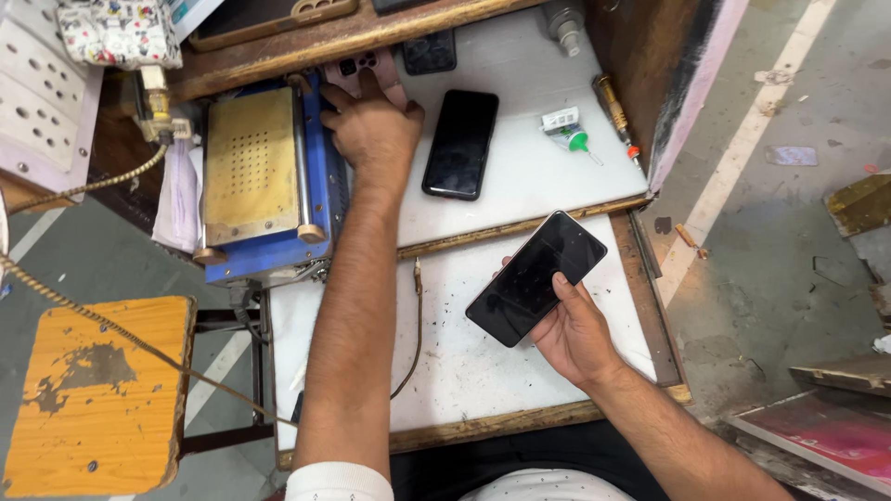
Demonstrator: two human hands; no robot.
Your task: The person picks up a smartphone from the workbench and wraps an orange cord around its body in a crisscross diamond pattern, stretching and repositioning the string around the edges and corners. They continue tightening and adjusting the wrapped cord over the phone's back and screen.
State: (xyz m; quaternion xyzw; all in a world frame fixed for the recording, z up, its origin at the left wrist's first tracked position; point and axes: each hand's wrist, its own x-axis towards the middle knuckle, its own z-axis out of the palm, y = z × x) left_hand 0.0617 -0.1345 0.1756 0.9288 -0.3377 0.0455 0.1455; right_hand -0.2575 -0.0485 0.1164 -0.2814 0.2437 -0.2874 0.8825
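Note:
My right hand (577, 332) holds a black smartphone (535, 276) screen up, tilted above the white lower table top (464, 362). My left hand (371, 121) reaches far forward and rests on a pink phone case (351, 70) next to a blue machine with a brass-coloured perforated plate (252, 167). Whether its fingers grip the case, I cannot tell. A second black phone (460, 143) lies flat on the upper white surface (538, 158), just right of my left hand.
A small glue tube with a green tip (568, 132) and a brass-handled tool (613, 111) lie at the right of the upper surface. A dark cable (416, 325) trails over the lower table. An orange worn stool (93, 394) stands at left. Grey floor lies to the right.

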